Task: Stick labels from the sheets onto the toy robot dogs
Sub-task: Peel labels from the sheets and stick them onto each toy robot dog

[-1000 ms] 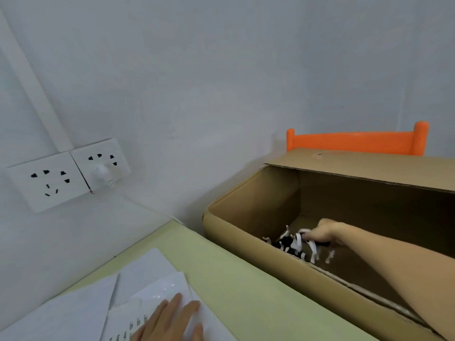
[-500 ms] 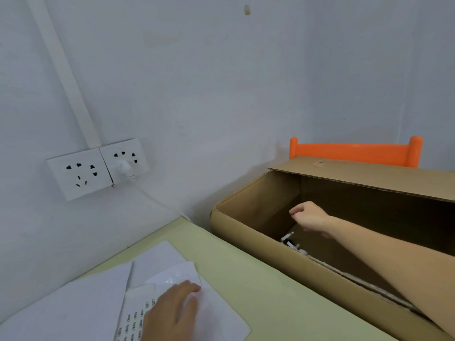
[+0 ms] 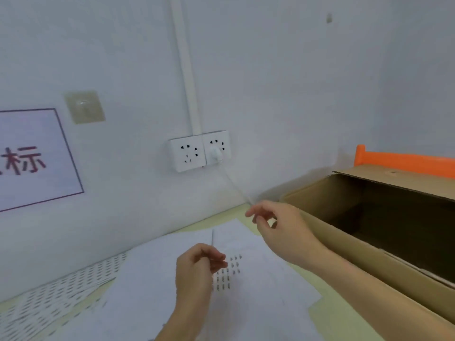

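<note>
The label sheet (image 3: pixel 229 271) lies under the left hand (image 3: pixel 197 269), whose curled fingers may pinch a label; I cannot tell. The right hand (image 3: pixel 278 225), loosely curled and empty, hangs at two o'clock beside the box (image 3: pixel 344 244). No dog shows; a peeled label could curl and stick to itself.

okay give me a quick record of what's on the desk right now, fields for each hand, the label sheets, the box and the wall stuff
left hand: fingers loosely curled over the white label sheet, no label visibly held
right hand: in the air beside the open brown cardboard box, holding nothing visible
label sheets: several white sheets overlapping on the pale green table
box: open, interior dark, no toy dog visible
wall: double white socket with one plug in it; orange chair back behind the box
</note>
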Action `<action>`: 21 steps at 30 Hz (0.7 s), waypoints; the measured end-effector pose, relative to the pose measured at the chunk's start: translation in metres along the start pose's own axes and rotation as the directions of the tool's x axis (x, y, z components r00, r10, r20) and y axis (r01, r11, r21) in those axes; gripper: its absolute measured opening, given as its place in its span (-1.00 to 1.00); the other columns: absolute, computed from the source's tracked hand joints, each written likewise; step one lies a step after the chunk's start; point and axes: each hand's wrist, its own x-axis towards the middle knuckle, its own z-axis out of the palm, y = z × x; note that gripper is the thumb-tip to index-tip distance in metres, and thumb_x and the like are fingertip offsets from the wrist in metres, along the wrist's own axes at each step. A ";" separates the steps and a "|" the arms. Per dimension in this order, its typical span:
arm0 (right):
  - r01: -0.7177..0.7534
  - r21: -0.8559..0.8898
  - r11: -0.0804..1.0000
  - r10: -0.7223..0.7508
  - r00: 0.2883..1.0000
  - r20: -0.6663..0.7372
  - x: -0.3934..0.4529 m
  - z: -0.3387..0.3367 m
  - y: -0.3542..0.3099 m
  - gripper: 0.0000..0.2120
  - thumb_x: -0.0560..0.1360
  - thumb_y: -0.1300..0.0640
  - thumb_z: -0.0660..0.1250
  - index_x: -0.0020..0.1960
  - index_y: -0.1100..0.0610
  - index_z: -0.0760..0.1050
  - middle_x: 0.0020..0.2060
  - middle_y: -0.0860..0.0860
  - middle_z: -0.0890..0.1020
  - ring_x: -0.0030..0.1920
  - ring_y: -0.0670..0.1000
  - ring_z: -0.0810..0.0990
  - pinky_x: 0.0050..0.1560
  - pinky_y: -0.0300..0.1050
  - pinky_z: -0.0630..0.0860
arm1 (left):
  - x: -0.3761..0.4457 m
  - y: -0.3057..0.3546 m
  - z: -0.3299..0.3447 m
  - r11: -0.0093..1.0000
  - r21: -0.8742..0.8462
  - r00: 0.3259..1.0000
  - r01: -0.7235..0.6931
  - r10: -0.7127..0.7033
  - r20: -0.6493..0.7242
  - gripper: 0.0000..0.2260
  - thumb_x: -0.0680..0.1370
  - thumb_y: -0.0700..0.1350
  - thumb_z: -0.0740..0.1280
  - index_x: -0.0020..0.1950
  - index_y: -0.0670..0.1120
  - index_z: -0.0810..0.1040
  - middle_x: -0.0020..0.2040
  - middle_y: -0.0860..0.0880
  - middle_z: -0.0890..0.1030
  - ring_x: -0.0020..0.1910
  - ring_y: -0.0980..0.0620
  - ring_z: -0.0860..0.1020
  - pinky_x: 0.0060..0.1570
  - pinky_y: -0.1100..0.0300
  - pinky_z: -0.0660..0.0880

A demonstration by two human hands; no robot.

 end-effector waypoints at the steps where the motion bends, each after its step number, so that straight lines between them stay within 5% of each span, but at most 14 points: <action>1: 0.005 0.037 0.999 -0.006 1.000 0.024 -0.007 0.015 -0.010 -0.70 0.55 0.25 0.22 -0.09 -0.11 0.60 -0.22 -0.16 0.65 -0.14 -0.22 0.57 -0.25 -0.42 0.43 | -0.006 0.000 -0.016 0.996 0.083 0.999 -0.045 0.045 0.004 -0.57 0.41 -0.52 0.06 -0.38 -0.16 0.60 -0.30 -0.09 0.68 -0.27 -0.04 0.67 -0.14 0.17 0.59; 4: -0.016 0.111 0.994 0.002 0.992 0.123 -0.032 0.065 -0.030 -0.70 0.59 0.21 0.22 -0.07 -0.15 0.61 -0.18 -0.25 0.66 -0.15 -0.18 0.62 -0.28 -0.33 0.47 | -0.022 -0.003 -0.077 0.895 0.401 0.980 -0.196 0.190 0.056 -0.56 0.47 -0.50 0.15 -0.27 -0.01 0.62 -0.19 0.08 0.69 -0.16 0.13 0.63 -0.08 0.28 0.51; 9: 0.070 0.047 0.996 -0.083 0.917 0.390 -0.073 0.134 -0.062 -0.74 0.61 0.08 0.19 0.14 -0.24 0.53 0.08 -0.39 0.55 0.16 -0.31 0.46 0.13 -0.33 0.42 | -0.058 0.005 -0.190 0.274 0.900 0.940 -0.338 0.150 0.308 -0.66 0.60 -0.11 0.17 0.26 0.29 0.38 0.20 0.39 0.42 0.23 0.34 0.39 0.22 0.36 0.29; 12: 0.164 0.024 0.986 -0.152 0.838 0.523 -0.092 0.158 -0.087 -0.66 0.62 -0.07 0.15 0.35 -0.36 0.28 0.24 -0.37 0.40 0.29 -0.32 0.34 0.31 -0.28 0.34 | -0.086 0.016 -0.243 0.105 0.967 0.967 -0.233 0.132 0.219 -0.59 0.64 0.10 0.04 0.50 0.23 0.15 0.37 0.28 0.41 0.32 0.26 0.41 0.25 0.28 0.32; 14: 0.224 0.026 0.974 -0.199 0.799 0.567 -0.108 0.172 -0.105 -0.56 0.62 -0.13 0.12 0.42 -0.45 0.08 0.37 -0.37 0.26 0.43 -0.34 0.13 0.46 -0.17 0.21 | -0.110 0.022 -0.271 0.060 0.995 0.987 -0.077 0.149 0.067 -0.52 0.58 0.11 0.03 0.48 0.05 0.34 0.35 0.13 0.53 0.19 0.13 0.59 0.10 0.15 0.49; 16: 0.359 -0.007 0.934 -0.274 0.726 0.630 -0.129 0.181 -0.126 -0.42 0.59 -0.14 0.21 0.38 -0.55 -0.08 0.32 -0.49 0.23 0.42 -0.47 -0.04 0.46 -0.10 0.18 | -0.133 0.026 -0.294 0.122 0.992 0.970 -0.013 0.242 -0.017 -0.49 0.50 0.10 0.06 0.28 -0.09 0.58 0.16 -0.02 0.67 -0.01 -0.03 0.69 -0.13 0.03 0.58; 19: 0.607 -0.141 0.782 -0.405 0.668 0.625 -0.141 0.187 -0.142 -0.25 0.17 -0.18 0.61 0.31 -0.34 0.41 0.12 -0.27 0.62 0.19 -0.31 0.56 0.06 -0.17 0.58 | -0.146 0.032 -0.320 0.203 0.970 0.944 0.135 0.273 -0.188 -0.55 0.59 0.09 0.04 0.42 0.00 0.43 0.34 0.07 0.53 0.33 0.02 0.49 0.17 0.05 0.44; 21: 0.647 -0.244 0.723 -0.358 0.652 0.669 -0.152 0.197 -0.151 -0.36 0.44 -0.16 0.41 0.45 -0.34 0.21 0.40 -0.14 0.45 0.42 -0.21 0.37 0.35 -0.11 0.38 | -0.142 0.035 -0.332 0.208 0.950 0.904 0.231 0.314 -0.289 -0.59 0.64 0.06 0.07 0.49 0.06 0.31 0.47 0.05 0.38 0.48 0.02 0.28 0.36 0.06 0.31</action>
